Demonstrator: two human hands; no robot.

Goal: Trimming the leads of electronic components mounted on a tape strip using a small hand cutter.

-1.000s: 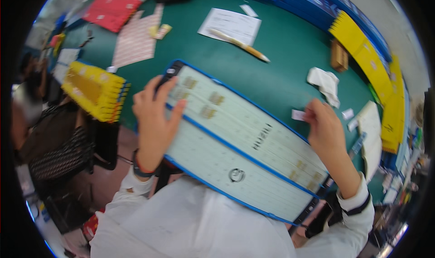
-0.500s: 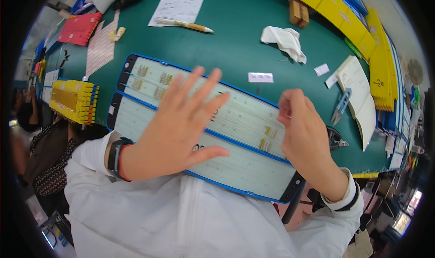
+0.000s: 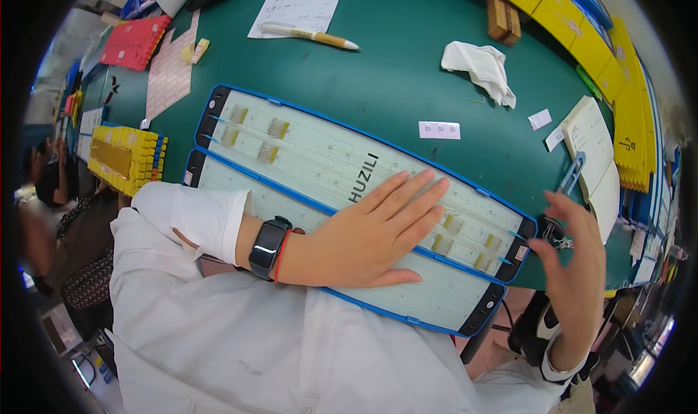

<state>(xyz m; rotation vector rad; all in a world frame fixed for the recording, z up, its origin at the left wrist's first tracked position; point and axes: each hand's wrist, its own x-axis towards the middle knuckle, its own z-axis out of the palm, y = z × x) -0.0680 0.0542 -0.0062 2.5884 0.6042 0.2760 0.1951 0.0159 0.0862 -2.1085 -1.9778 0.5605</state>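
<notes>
Left hand [image 3: 371, 236] flat, fingers spread, pressing blue-edged white panel [image 3: 327, 159] on green tabletop [image 3: 392, 79]; right hand [image 3: 574, 257] open, empty, at panel's 4 o'clock end.

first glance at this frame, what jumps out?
Two long white panels with blue frames lie side by side across the green table, nearest the person. The left hand lies flat on them, fingers spread; the right hand hovers open past their right end. Behind them lie a crumpled white cloth and a pen on paper.
</notes>
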